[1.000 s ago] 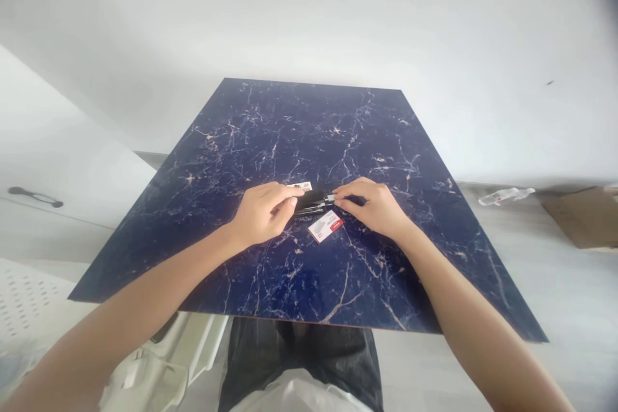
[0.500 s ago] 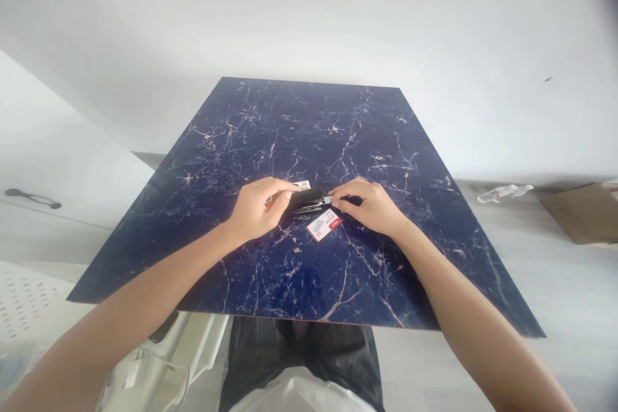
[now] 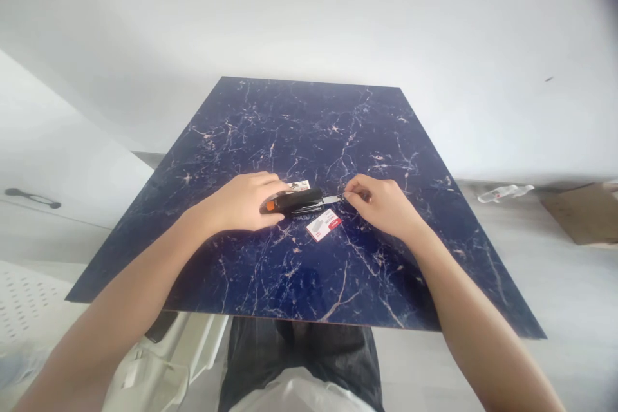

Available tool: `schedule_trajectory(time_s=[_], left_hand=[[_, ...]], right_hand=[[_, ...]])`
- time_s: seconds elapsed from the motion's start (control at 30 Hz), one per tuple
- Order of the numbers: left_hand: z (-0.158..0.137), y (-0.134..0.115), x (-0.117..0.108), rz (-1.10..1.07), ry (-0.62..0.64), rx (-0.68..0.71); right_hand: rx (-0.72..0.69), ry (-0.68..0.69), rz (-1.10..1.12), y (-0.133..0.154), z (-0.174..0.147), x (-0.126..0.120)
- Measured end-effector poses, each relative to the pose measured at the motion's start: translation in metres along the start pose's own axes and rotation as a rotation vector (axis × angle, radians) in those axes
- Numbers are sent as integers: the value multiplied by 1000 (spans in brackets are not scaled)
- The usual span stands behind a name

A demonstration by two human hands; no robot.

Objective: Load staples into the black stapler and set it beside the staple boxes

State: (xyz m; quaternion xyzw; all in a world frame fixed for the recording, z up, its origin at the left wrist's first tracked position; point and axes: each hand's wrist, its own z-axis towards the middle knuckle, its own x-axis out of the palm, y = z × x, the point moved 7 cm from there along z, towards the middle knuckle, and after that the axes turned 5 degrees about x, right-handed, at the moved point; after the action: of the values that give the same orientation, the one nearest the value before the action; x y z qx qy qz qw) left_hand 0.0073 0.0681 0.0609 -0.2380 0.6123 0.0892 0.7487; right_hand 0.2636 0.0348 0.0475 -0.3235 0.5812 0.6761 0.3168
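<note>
A black stapler (image 3: 300,200) with an orange part at its rear lies on the table in front of me. My left hand (image 3: 248,201) is closed around its rear end, the fingers partly hiding it. From the stapler's other end a metal staple tray (image 3: 331,200) sticks out to the right. The fingertips of my right hand (image 3: 374,198) are pinched together at the tray's tip. Just below the stapler rests a small white and red staple box (image 3: 323,225). Behind the stapler a second printed card or box (image 3: 302,185) is partly covered.
The blue marble-patterned table (image 3: 299,135) stands against a white wall. On the floor to the right are a clear plastic bottle (image 3: 505,193) and a cardboard box (image 3: 584,212). A white cabinet with a dark handle (image 3: 33,198) is at the left.
My right hand has moved right, and more of the metal tray now shows outside the stapler. My left hand has shifted left and wrapped over the stapler's rear, showing its orange part.
</note>
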Motion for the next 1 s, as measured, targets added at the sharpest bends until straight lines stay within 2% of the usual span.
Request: schedule_trajectory(time_s=[0.1, 0.3, 0.47, 0.57, 0.67, 0.73, 0.8, 0.87, 1.0], left_hand=[[0, 4, 1, -20, 39, -35], [3, 4, 10, -30, -37, -2], [3, 5, 13, -1, -59, -8], [6, 1, 19, 59, -113, -82], [11, -7, 29, 118, -234, -197], [14, -14, 34, 125, -288, -232], [15, -17, 35, 122, -297, -232], [15, -17, 31, 103, -250, -190], [11, -8, 27, -13, -81, -103]], right_hand=[[19, 46, 59, 13, -9, 6], [98, 185, 262, 32, -22, 32], [101, 295, 501, 31, -20, 39], [150, 357, 599, 27, -18, 46], [157, 216, 475, 25, -14, 43], [114, 47, 294, 25, -13, 34], [66, -51, 102, 27, -14, 25], [45, 14, -9, 28, -15, 22], [1, 312, 14, 34, -22, 25]])
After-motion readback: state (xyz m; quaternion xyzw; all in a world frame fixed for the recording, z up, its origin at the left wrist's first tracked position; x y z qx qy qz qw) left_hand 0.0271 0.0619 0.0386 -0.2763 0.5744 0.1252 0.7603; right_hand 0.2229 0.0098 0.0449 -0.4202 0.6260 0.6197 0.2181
